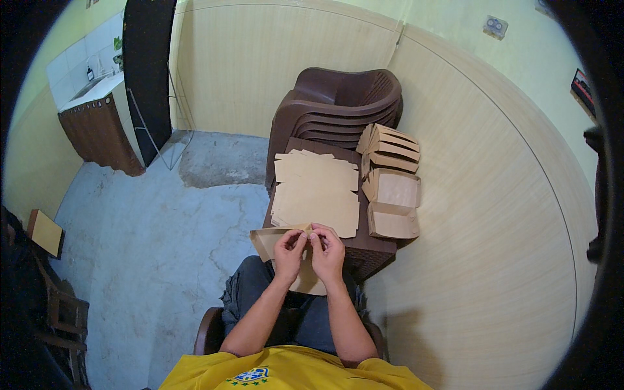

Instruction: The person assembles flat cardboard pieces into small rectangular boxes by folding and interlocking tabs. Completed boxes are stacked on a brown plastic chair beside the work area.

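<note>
A partly folded brown cardboard box rests over my lap, in front of the dark brown table. My left hand pinches its upper edge from the left. Close beside it, my right hand grips the same edge near a corner, thumbs almost meeting. Just beyond my hands lies a stack of flat die-cut cardboard blanks. To the right of that stack are folded cardboard boxes: an open one with its lid up, and several nested ones behind it.
Stacked brown plastic chairs stand behind the table. A pale panelled wall runs close along the right. Far left are a sink counter with a brown curtain and a thin metal frame. A dark wooden chair stands at left.
</note>
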Demonstrator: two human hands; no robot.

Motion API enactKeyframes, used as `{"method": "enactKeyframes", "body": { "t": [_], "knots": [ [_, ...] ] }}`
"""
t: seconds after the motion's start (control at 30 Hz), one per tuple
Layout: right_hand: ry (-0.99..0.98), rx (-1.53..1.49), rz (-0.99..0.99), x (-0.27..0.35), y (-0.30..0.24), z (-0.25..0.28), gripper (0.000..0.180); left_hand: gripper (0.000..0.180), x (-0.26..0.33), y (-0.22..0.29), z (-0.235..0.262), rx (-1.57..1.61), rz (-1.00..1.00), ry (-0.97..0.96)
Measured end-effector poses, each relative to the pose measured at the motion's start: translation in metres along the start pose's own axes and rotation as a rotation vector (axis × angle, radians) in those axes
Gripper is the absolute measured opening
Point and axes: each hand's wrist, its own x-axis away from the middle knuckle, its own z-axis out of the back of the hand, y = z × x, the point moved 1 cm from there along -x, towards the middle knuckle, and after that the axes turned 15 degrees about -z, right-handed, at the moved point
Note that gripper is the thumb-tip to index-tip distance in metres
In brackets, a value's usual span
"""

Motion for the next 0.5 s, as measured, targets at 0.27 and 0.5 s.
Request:
{"method": "enactKeyframes", "body": {
  "t": [0.27, 0.5],
  "knots": [
    [-0.117, -0.023, -0.114, -0.007, 0.001, 0.007, 0.013, 0.014, -0.002, -0.003, 0.004, 0.018, 0.07, 0.0],
    [-0.116, -0.113, -0.094, -0.004, 0.012, -0.006, 0.014, 0.015, 0.0, -0.014, 0.001, 0.101, 0.009, 0.139]
  ]
}}
